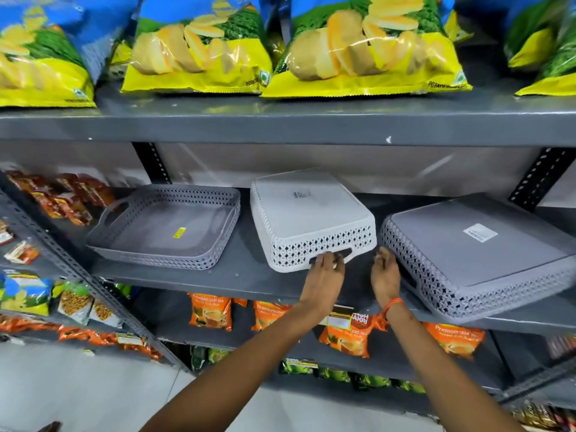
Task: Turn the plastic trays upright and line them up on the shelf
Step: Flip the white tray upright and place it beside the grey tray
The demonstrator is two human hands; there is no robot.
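Note:
Three plastic lattice-walled trays sit on the grey middle shelf (174, 277). The left grey tray (168, 226) stands upright with a yellow sticker inside. The white tray (307, 213) in the middle lies upside down, its near handle slot facing me. My left hand (324, 277) has its fingertips hooked in that slot. The right grey tray (480, 251) also lies upside down and overhangs the shelf's front edge. My right hand (385, 274) hovers between the white and right trays with its fingers apart, fingertips near the right tray's corner; contact is unclear.
Large yellow and blue chip bags (361, 48) fill the shelf above. Orange tea packets (210, 311) line the shelf below. Red snack packets (67, 194) lie at the far left of the middle shelf. A black slotted upright (540, 179) stands behind the right tray.

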